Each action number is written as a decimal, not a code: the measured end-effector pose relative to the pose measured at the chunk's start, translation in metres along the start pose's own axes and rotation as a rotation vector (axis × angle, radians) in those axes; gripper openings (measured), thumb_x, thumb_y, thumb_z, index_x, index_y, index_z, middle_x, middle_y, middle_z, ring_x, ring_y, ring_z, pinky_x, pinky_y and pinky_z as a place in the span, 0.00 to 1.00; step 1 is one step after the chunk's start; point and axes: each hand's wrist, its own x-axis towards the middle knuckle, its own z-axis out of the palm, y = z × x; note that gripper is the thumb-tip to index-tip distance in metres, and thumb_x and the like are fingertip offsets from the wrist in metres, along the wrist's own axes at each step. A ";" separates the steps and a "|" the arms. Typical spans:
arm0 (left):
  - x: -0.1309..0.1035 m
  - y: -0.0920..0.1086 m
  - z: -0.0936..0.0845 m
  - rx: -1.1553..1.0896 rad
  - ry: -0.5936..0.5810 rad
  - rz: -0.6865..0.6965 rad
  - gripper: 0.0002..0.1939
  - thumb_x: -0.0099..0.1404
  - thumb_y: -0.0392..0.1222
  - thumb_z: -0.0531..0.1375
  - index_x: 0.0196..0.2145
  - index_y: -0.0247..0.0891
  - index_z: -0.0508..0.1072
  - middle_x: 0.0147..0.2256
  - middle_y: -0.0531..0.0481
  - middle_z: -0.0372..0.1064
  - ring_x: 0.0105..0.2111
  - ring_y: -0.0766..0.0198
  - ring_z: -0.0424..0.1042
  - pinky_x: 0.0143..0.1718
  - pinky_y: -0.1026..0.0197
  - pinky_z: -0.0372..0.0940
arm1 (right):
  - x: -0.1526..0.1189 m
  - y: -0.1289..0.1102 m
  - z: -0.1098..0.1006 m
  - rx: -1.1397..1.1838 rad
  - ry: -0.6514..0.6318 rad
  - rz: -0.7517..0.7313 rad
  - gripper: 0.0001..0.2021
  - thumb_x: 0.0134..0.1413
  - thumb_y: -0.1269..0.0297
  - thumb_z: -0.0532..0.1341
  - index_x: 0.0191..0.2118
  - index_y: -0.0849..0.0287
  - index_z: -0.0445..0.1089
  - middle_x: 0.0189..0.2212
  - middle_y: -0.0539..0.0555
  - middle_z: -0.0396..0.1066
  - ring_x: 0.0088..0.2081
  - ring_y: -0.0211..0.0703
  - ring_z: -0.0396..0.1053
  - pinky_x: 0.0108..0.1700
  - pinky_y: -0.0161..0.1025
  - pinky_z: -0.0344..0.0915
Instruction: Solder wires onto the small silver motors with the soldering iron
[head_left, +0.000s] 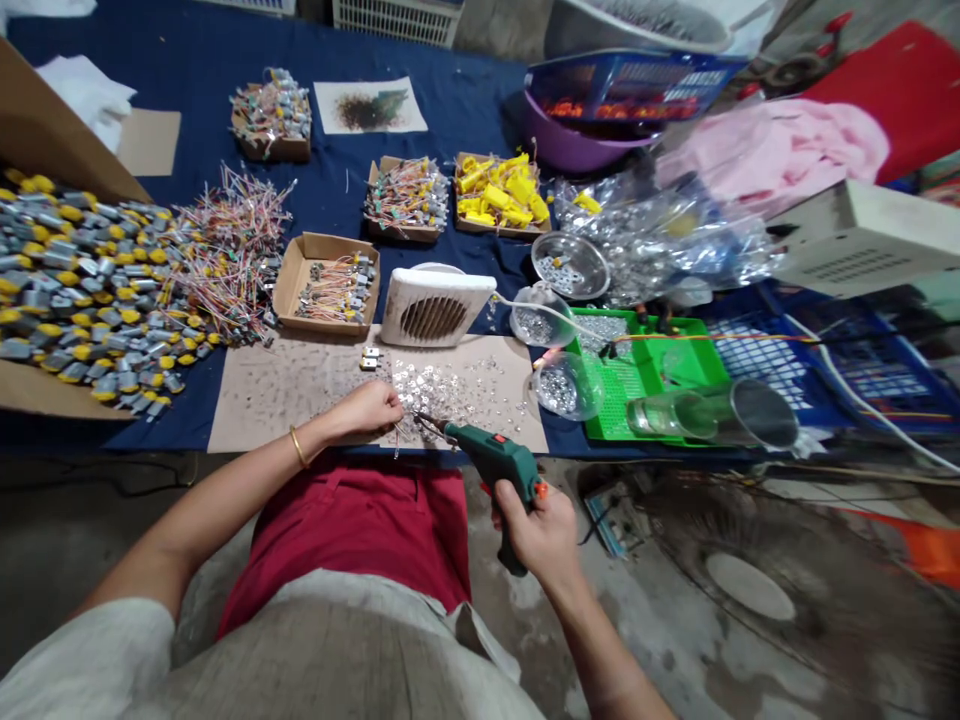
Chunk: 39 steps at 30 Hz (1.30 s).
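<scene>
My right hand [538, 525] is wrapped round the handle of a green and black power tool [495, 455] with orange parts. Its dark tip points left, close to my left hand [373, 405]. The fingers of that hand are pinched together over the front edge of a brown cardboard sheet [300, 385]; thin wires hang below them, but the part between the fingertips is too small to make out. Small metal pieces [439, 385] lie scattered on the cardboard, and two small motors [370, 358] rest near its back edge.
A white vented box [435, 308] stands behind the cardboard. Left are a wired-parts tray [289, 290] and a motor pile [90, 290]. Right are a clear bowl [592, 385], a green basket [611, 400] and a metal cup [763, 415]. A yellow-parts box [502, 228] sits further back.
</scene>
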 end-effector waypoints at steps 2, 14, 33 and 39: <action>0.001 0.000 0.000 0.011 0.004 -0.018 0.11 0.55 0.39 0.57 0.18 0.34 0.71 0.16 0.53 0.65 0.18 0.68 0.63 0.23 0.67 0.52 | 0.002 -0.001 0.000 -0.018 -0.004 -0.027 0.25 0.58 0.45 0.55 0.16 0.54 0.63 0.12 0.51 0.64 0.17 0.41 0.64 0.22 0.37 0.61; 0.001 0.004 0.000 0.082 -0.011 -0.026 0.10 0.56 0.36 0.55 0.19 0.34 0.72 0.16 0.52 0.66 0.19 0.67 0.64 0.24 0.66 0.53 | 0.010 -0.005 -0.001 0.032 -0.004 -0.016 0.20 0.55 0.44 0.60 0.23 0.55 0.73 0.15 0.53 0.68 0.25 0.49 0.71 0.27 0.39 0.67; 0.003 0.002 0.000 0.111 -0.018 -0.025 0.09 0.54 0.35 0.56 0.18 0.33 0.71 0.15 0.53 0.64 0.18 0.68 0.63 0.22 0.67 0.52 | 0.013 -0.031 -0.002 -0.139 -0.123 -0.349 0.12 0.60 0.54 0.60 0.32 0.57 0.72 0.26 0.53 0.73 0.27 0.41 0.70 0.31 0.34 0.65; 0.003 0.000 0.002 0.104 -0.009 -0.032 0.10 0.55 0.36 0.56 0.18 0.33 0.71 0.16 0.52 0.65 0.17 0.68 0.63 0.22 0.67 0.53 | -0.005 -0.013 -0.009 -0.061 0.061 -0.091 0.22 0.60 0.49 0.58 0.19 0.57 0.67 0.17 0.52 0.70 0.22 0.41 0.69 0.27 0.35 0.64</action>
